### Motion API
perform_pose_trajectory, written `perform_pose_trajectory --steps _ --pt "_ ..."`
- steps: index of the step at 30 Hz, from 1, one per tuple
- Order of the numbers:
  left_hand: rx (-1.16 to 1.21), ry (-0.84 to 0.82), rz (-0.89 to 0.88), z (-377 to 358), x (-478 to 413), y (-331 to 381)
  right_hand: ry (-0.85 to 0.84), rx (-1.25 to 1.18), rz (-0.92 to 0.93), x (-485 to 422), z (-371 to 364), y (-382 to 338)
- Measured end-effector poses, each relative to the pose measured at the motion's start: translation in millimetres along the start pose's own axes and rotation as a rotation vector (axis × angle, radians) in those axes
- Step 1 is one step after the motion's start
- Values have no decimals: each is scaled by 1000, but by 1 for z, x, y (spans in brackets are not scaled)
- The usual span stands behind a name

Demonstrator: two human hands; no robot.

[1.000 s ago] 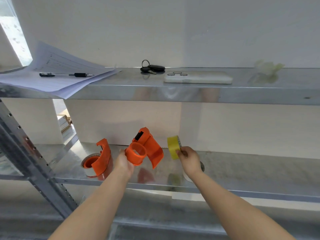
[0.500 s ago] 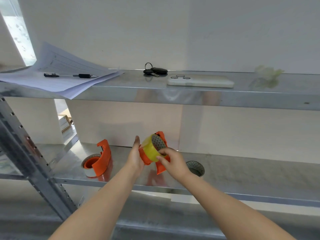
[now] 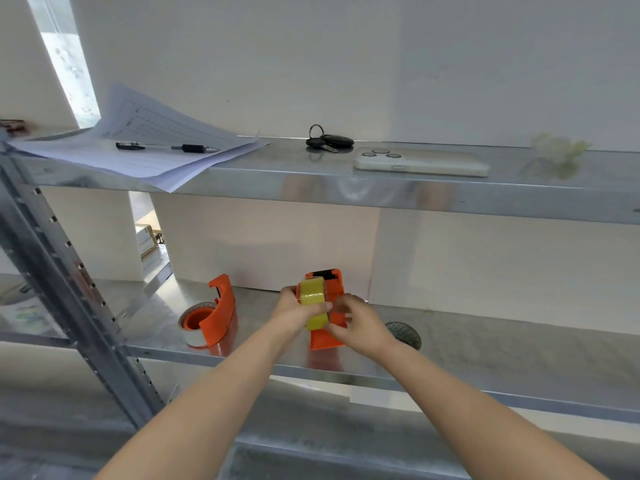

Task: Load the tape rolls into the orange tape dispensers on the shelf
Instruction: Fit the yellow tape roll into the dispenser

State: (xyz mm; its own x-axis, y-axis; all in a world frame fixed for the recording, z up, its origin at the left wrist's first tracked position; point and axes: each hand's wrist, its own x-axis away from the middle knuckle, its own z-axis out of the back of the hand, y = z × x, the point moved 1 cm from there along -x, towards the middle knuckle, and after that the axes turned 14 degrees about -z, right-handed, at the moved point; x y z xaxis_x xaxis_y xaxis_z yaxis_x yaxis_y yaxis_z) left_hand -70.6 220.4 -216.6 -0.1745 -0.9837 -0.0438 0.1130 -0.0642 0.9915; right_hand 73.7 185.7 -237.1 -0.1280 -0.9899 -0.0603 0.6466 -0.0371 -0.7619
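Note:
Above the lower metal shelf (image 3: 485,344) my left hand (image 3: 294,311) holds an orange tape dispenser (image 3: 329,332) upright, its black blade end at the top. A yellow tape roll (image 3: 312,301) sits on the dispenser's hub, seen edge-on. My right hand (image 3: 356,322) grips the dispenser's right side, fingertips pinching at the roll's edge. A second orange dispenser (image 3: 216,315) lies on the shelf to the left with a clear tape roll (image 3: 191,336) on it. Another tape roll (image 3: 403,334) lies flat on the shelf just right of my right hand.
The upper shelf (image 3: 346,188) carries papers (image 3: 145,157) with a pen (image 3: 166,147), keys (image 3: 329,142), a white phone (image 3: 420,162) and a pale crumpled object (image 3: 557,148). A perforated steel upright (image 3: 69,282) stands at the left.
My right hand brought the yellow roll from the right onto the dispenser held in my left hand. The dispenser has turned more upright, and the view has tilted slightly.

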Motion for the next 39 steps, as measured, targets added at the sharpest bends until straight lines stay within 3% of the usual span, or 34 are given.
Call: perform_pose_trajectory --steps 6,21,27,34,39 --pt "-85 73 -54 0 2 0 138 -91 94 1 12 -9" --pt "-313 -25 -173 2 5 -5 82 200 213 -9 6 -26" --pt "-371 -31 -160 -1 7 -4 164 -124 -62 -18 7 -35" --pt "-453 2 -175 -3 12 0 134 -120 -187 -32 14 -38" --pt "-450 29 -201 -2 17 3 115 -250 -259 -40 19 -32"
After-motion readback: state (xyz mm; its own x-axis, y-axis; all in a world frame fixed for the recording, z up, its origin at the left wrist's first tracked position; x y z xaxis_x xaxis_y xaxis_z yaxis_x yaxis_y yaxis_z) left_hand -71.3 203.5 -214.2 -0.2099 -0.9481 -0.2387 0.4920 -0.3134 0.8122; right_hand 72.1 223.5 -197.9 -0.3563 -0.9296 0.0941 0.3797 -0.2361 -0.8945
